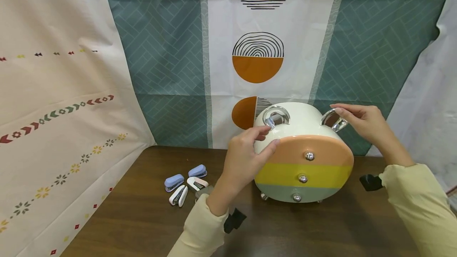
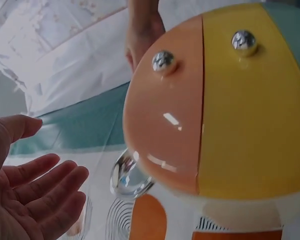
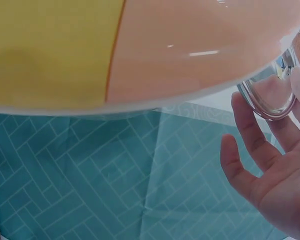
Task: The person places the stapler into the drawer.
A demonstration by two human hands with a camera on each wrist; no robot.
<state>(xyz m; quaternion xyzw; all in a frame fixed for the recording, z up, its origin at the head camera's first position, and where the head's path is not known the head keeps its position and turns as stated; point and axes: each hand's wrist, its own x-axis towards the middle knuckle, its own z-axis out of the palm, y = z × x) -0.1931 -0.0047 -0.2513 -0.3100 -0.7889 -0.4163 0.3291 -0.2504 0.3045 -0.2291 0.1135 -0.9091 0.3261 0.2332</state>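
One striped cabinet (image 1: 314,169), relaxed left hand (image 1: 244,156) just beside, right hand (image 1: 367,124) pinching handle (image 1: 325,117)

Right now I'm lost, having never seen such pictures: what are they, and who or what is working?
No machine here, just a person working bare-handed. The wide picture comes from a camera worn on the head; the closer two come from cameras worn on each wrist. On the brown table stands a rounded, striped box; to its left lie two blue staplers and two white staplers. The right hand pinches the box's right handle; the left hand holds nothing and is near the left handle.
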